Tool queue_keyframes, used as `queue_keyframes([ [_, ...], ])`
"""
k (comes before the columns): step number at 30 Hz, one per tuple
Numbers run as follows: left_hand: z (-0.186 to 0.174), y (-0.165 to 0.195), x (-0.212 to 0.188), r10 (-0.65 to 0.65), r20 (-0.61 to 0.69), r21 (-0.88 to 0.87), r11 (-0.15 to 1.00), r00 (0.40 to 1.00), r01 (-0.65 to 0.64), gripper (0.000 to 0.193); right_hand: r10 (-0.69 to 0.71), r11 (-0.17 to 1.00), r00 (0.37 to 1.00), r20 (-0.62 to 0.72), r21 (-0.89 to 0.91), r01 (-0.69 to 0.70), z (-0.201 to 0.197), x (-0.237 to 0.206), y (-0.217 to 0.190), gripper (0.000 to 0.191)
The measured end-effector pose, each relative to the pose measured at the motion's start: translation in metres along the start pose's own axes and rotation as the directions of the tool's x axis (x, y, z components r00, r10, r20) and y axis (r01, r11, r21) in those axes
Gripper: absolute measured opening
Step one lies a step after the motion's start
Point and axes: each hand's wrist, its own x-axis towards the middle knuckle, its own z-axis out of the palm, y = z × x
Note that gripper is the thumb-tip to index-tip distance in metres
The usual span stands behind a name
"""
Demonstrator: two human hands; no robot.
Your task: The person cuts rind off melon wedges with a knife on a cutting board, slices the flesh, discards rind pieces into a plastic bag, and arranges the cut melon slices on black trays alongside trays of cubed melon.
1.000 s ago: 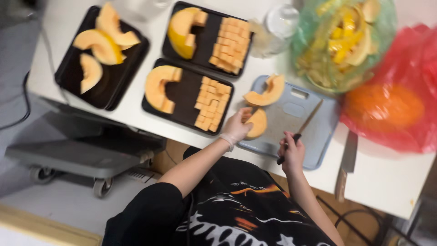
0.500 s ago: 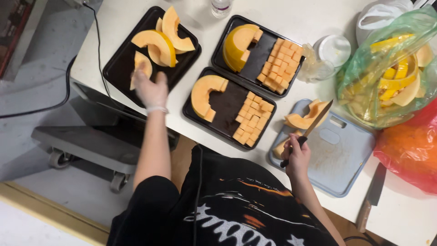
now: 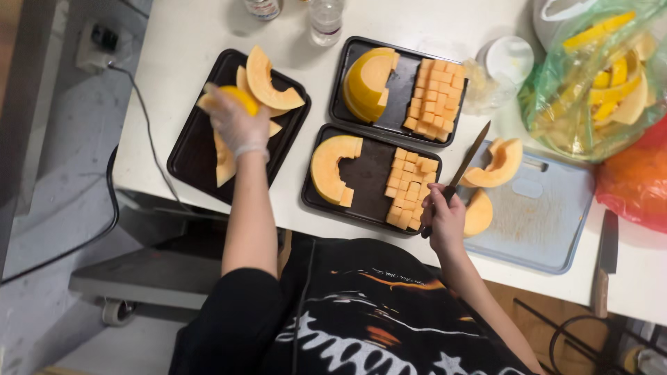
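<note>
A clear green plastic bag bulges at the bench's far right corner, full of yellow rinds. Just beside it, at the right edge, lies an orange-red bag (only partly in view). Two clear bottles stand at the far edge, one with a pale label; a white lidded tub sits near the green bag

Left arm extends forward and to the left, elbow nearly straight, forearm bare below a black sleeve. Left hand is gloved, fingers curled in a closed grasp, palm turned down. Right arm is bent, held close to the torso. Right hand is clenched in a fist-like grip, knuckles up.
</note>
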Motion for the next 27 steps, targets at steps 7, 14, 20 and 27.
queue_keyframes([
  [7,-0.019,-0.039,0.007,0.073,0.012,-0.512,0.857,0.997,-0.057,0.106,0.020,1.000,0.998,-0.067,0.007,-0.020,-0.009,-0.020,0.021,0.020],
  [14,-0.058,-0.030,-0.062,0.283,0.105,-0.949,0.316,0.953,0.010,0.062,0.012,0.999,1.000,-0.004,0.045,-0.012,-0.011,-0.027,0.021,0.020],
  [20,-0.011,0.020,-0.179,0.535,0.250,-0.968,0.151,0.807,0.200,0.058,0.013,0.994,0.987,0.158,0.109,-0.030,0.011,-0.034,-0.010,0.026],
  [27,0.055,0.057,-0.310,0.839,0.219,-0.911,0.358,0.498,-0.204,0.070,0.131,0.955,0.983,0.131,0.250,-0.161,-0.035,-0.044,-0.024,0.023],
])
